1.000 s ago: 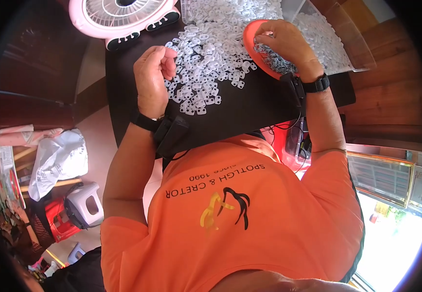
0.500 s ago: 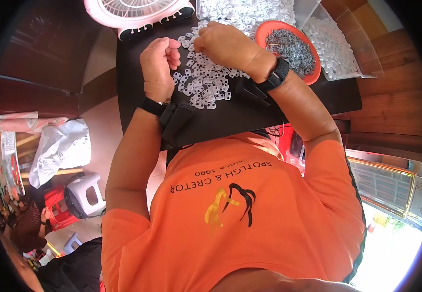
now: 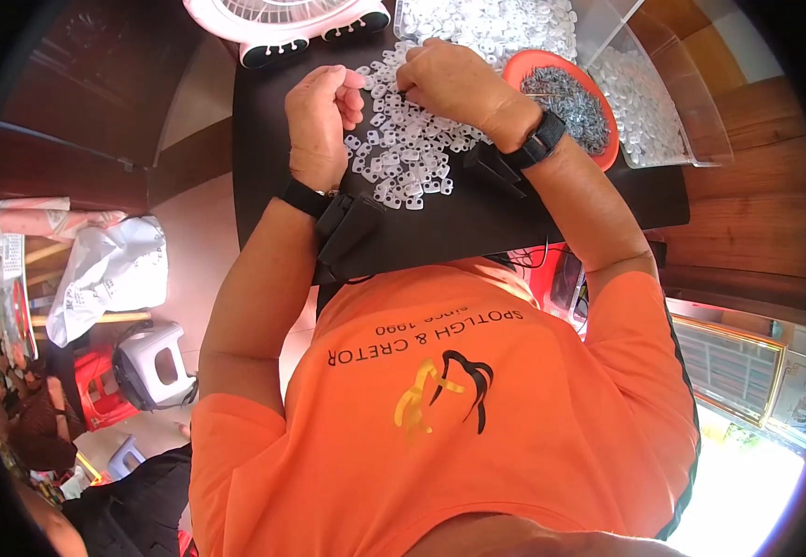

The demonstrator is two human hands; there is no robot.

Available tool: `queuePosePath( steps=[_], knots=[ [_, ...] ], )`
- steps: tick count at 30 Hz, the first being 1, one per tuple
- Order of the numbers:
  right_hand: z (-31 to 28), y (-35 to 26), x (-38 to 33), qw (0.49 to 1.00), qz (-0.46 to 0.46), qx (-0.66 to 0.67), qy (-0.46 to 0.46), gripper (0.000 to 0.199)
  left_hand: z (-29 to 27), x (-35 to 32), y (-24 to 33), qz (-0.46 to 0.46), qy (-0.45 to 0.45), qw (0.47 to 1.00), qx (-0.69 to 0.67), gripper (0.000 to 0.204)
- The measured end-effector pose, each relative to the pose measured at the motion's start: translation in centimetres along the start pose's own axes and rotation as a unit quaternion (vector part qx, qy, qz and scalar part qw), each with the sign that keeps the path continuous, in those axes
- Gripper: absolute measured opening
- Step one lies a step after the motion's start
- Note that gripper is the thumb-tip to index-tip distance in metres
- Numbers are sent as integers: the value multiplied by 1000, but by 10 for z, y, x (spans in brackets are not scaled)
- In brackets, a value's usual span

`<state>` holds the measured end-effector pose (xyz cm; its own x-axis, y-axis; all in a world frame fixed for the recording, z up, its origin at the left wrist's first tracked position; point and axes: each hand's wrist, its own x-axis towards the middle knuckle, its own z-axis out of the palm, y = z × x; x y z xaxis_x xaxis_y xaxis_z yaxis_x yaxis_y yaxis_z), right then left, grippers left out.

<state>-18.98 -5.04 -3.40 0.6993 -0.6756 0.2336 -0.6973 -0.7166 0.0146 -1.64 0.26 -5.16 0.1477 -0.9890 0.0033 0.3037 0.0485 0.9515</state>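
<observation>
A loose pile of small white plastic pieces with holes (image 3: 408, 158) lies on the dark table (image 3: 440, 227). At the pile's left side is my left hand (image 3: 321, 116), fingers curled in and thumb tip close to the index finger beside some pieces. Whatever it may hold is too small to make out. My right hand (image 3: 459, 88) reaches over the far part of the pile, its fingers bent down and pinched together among the pieces. Its own knuckles hide what is between the fingertips. Each wrist wears a black strap.
Right of my right hand stands an orange-red dish (image 3: 611, 144) full of small grey metal screws or nails (image 3: 565, 111). Clear plastic bins (image 3: 714, 139) of white pieces stand behind and beside it. A pink fan (image 3: 227, 26) sits at the far left. Stools (image 3: 154, 367) and a person are at lower left.
The whole view has shifted slightly, so the table and both hands appear farther right. Against the pile, both hands keep nearly the same places, with fingers still bent.
</observation>
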Motion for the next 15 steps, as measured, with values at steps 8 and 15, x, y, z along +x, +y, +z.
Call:
queuePosePath(
  steps=[8, 15],
  knots=[
    [4, -6, 9, 995, -33, -89, -23, 10, -2, 4, -1, 1, 4, 1000, 8, 25],
    [-1, 5, -3, 999, 38, 18, 33, 11, -5, 6, -1, -1, 20, 1000, 3, 25]
  ],
)
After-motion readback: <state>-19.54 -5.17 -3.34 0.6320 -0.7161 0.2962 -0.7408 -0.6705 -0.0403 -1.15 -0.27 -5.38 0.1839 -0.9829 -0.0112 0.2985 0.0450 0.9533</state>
